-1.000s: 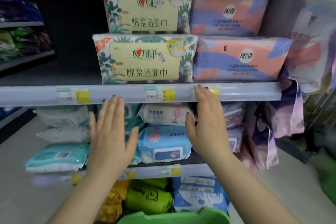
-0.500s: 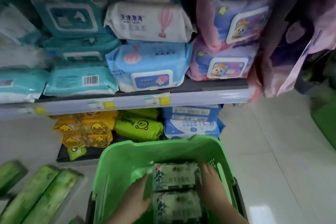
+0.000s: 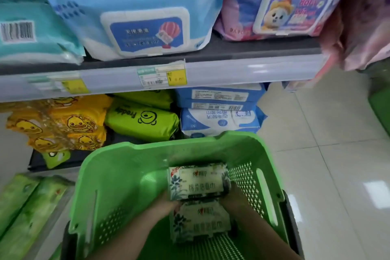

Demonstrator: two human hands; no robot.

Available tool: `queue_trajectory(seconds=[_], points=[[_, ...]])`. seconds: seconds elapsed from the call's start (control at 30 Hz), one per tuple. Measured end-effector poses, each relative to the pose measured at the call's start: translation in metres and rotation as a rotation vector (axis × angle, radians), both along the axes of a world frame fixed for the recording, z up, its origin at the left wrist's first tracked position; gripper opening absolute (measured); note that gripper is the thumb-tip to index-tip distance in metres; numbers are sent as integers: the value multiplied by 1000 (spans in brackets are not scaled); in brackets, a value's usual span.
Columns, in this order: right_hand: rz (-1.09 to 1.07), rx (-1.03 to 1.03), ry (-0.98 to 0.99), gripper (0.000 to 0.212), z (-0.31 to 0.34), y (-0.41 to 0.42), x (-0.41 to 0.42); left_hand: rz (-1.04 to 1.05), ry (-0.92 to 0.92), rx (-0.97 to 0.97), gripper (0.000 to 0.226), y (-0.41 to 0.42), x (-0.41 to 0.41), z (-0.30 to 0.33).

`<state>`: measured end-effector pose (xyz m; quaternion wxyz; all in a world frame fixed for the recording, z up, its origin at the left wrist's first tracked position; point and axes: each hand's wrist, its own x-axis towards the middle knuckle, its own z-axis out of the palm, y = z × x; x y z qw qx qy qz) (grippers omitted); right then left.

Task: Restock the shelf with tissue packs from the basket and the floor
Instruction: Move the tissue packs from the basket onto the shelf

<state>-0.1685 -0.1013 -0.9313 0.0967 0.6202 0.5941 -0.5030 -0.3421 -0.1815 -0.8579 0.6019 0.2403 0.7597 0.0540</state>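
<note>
Both forearms reaching down into the green basket (image 3: 130,167). Left hand (image 3: 163,205) against the left end of the upper tissue pack (image 3: 197,181), right hand (image 3: 235,196) against its right end, pack clamped between them; fingers mostly hidden behind the pack, so how far they curl cannot be told beyond that pinch from both sides. Upper tissue pack raised slightly, label facing up, pale with leafy print at the ends. Second tissue pack (image 3: 200,220) of the same print lying flat on the basket floor directly below and nearer, touching or nearly touching the held one. Perforated basket walls on either side of the hands.

Left of the basket, on the floor, long green tissue packs (image 3: 25,213) lying side by side.

Beyond the basket rim, bottom shelf: yellow duck-print packs (image 3: 63,122) at left, lime green pack (image 3: 141,120) in the middle, blue-and-white packs (image 3: 219,112) stacked at right.

Above, grey shelf edge (image 3: 242,72) with price tags (image 3: 162,76). On that shelf, teal pack (image 3: 38,36) at left, blue wipes pack (image 3: 135,17) in the centre, pink-purple wipes pack (image 3: 285,6) at right. Pale tiled floor (image 3: 329,154) off to the right.
</note>
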Motion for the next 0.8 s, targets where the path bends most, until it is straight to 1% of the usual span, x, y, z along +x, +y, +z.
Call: queue_trajectory(seconds=[0.03, 0.07, 0.1, 0.17, 0.23, 0.27, 0.33, 0.4, 0.47, 0.53, 0.57, 0.63, 0.7, 0.73, 0.8], points=[[-12, -8, 10, 26, -9, 1, -1, 13, -2, 4, 20, 2, -2, -10], [-11, -22, 14, 32, -16, 2, 0, 35, -16, 5, 37, 3, -4, -23], [-12, -36, 21, 38, -29, 4, 2, 68, -32, -4, 49, 5, -5, -32], [-26, -77, 16, 45, -63, 7, 11, 121, -51, -14, 56, 7, -7, -48], [-49, -103, 58, 46, -93, 10, 19, 195, -61, -29, 57, 10, -8, -60], [-67, -110, 72, 49, -94, 11, 18, 223, -65, -32, 57, 11, -9, -65], [-133, -130, 98, 52, -74, 13, 11, 289, -100, -33, 50, 13, -10, -78], [-187, -167, 136, 40, -66, 13, 9, 351, -125, -49, 45, 14, -11, -89], [-215, -201, 154, 28, -57, 14, 6, 405, -123, -54, 44, 13, -9, -94], [-230, -209, 139, 27, -47, 16, 3, 446, -109, -51, 43, 14, -7, -95], [-238, -204, 134, 28, -43, 17, 2, 460, -105, -46, 41, 13, -7, -93], [-249, -203, 112, 29, -36, 18, -1, 485, -114, -34, 27, 13, -6, -85], [-270, -205, 70, 35, -24, 18, -5, 496, -118, -13, 17, 10, -8, -75], [-271, -208, 51, 36, -15, 18, -7, 495, -114, 0, 17, 7, -9, -71], [-267, -215, 64, 38, -1, 15, -7, 478, -107, 21, 32, 1, -11, -58]])
